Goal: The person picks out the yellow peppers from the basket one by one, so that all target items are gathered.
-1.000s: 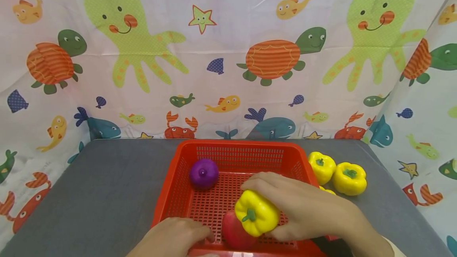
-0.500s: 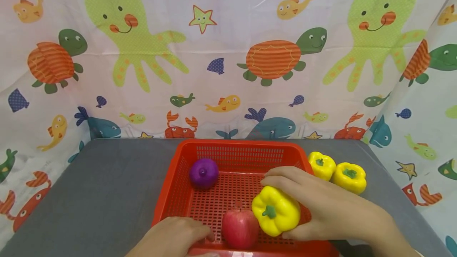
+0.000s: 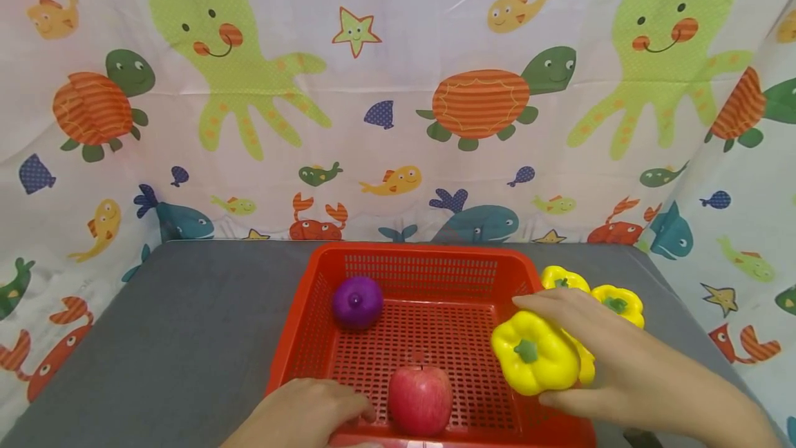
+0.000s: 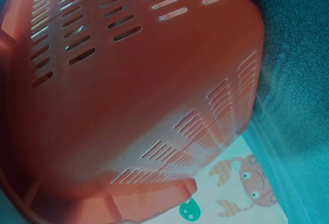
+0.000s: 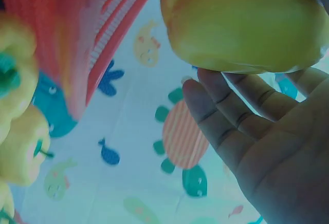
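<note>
My right hand [image 3: 612, 358] holds a yellow bell pepper [image 3: 537, 352] over the right rim of the red basket [image 3: 289, 323], its green stem towards me. In the right wrist view, fingertips [image 5: 194, 91] are against the underside of the held pepper [image 5: 241, 23]. My left hand [image 3: 305, 410] grips the basket's front left rim, with fingertips reaching inside; only the basket's outer wall [image 4: 118, 100] shows in the left wrist view. Inside the basket lie a red apple [image 3: 420, 399], near the front, and a round purple item with a small nub [image 3: 358, 302], at the back left.
More yellow bell peppers [image 3: 618, 303] stand on the grey table [image 3: 199, 316] just right of the basket, partly behind my right hand. Left of the basket is grey tabletop. A white curtain [image 3: 398, 144] printed with sea animals closes off the back and sides.
My right hand has carried the bell pepper rightward, from above the apple to the basket's right rim, uncovering the apple. The left hand has stayed on the rim.
</note>
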{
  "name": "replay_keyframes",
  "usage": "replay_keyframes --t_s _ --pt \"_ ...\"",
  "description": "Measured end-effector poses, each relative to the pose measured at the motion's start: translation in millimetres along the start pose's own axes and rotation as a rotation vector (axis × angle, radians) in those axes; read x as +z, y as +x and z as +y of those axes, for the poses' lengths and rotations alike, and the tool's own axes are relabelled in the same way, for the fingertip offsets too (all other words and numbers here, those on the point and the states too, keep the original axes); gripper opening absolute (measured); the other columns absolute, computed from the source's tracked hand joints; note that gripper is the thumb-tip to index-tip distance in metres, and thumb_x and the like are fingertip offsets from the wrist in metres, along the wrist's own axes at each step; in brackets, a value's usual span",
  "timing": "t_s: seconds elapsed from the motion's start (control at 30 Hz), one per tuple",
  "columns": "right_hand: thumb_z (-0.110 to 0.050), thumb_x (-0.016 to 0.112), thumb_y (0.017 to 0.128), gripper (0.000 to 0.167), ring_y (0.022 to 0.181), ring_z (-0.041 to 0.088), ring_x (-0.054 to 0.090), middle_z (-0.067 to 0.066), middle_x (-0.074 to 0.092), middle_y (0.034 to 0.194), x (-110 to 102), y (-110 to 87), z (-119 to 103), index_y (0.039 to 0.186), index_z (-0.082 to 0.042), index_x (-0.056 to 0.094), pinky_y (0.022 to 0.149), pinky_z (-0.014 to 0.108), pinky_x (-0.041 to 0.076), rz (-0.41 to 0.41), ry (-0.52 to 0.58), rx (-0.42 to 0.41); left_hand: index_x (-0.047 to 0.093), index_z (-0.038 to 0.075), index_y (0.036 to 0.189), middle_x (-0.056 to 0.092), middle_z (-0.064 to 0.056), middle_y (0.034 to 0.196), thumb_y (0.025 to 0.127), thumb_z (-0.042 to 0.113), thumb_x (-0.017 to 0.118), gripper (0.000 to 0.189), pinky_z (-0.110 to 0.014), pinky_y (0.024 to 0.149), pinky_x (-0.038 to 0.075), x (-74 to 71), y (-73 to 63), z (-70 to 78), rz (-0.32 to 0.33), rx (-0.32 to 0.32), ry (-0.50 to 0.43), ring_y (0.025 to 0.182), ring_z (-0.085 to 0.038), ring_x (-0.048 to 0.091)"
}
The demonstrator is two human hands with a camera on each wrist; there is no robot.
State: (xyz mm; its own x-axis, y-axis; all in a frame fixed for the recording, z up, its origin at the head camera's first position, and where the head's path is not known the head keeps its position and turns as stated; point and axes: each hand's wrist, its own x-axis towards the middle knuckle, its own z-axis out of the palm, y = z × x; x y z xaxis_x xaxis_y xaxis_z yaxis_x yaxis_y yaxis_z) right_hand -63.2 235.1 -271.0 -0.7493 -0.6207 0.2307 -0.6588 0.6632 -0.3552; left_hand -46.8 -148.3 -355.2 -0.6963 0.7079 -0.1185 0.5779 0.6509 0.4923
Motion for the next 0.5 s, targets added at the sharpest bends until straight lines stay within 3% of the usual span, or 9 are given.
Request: replay_keyframes --t_s 0.07,0.2,0.37,0.5 --pt "-0.048 0.088 0.074 0.087 0.112 0.003 0.045 -0.020 0.049 0.133 -3 -6.8 2 0.146 -0.035 0.043 0.079 0.029 0.054 0.019 -0.029 0.022 0.072 0.028 0.110 0.065 0.023 0.094 0.087 0.070 0.060 0.049 -0.031 0.077 0.055 0.0 0.0 -0.1 -0.001 0.002 -0.004 0.079 0.003 0.059" --pt "-0.039 0.094 0.068 0.094 0.112 0.002 0.045 -0.016 0.049 0.133 -10 -20.1 10 0.147 -0.028 0.044 0.081 0.022 0.051 0.085 -0.061 0.002 0.072 0.029 0.110 0.065 0.023 0.094 0.086 0.070 0.061 0.049 -0.031 0.077 0.055 0.0 0.5 0.1 -0.014 -0.009 -0.015 0.080 0.003 0.058" --pt "-0.032 0.098 0.062 0.099 0.105 0.000 0.047 -0.011 0.048 0.133 -12 -37.7 23 0.145 -0.024 0.044 0.081 0.011 0.046 0.140 -0.080 0.051 0.071 0.030 0.111 0.065 0.023 0.096 0.086 0.070 0.062 0.048 -0.032 0.078 0.055 0.1 1.0 0.0 -0.024 -0.019 -0.019 0.081 0.002 0.059" --pt "-0.025 0.101 0.055 0.105 0.108 -0.001 0.046 -0.009 0.048 0.134 -10 -48.2 36 0.144 -0.020 0.046 0.085 0.006 0.040 0.184 -0.105 0.044 0.071 0.031 0.110 0.064 0.024 0.094 0.086 0.070 0.060 0.048 -0.032 0.078 0.055 0.3 0.9 -0.2 -0.029 -0.018 -0.009 0.080 0.003 0.058"
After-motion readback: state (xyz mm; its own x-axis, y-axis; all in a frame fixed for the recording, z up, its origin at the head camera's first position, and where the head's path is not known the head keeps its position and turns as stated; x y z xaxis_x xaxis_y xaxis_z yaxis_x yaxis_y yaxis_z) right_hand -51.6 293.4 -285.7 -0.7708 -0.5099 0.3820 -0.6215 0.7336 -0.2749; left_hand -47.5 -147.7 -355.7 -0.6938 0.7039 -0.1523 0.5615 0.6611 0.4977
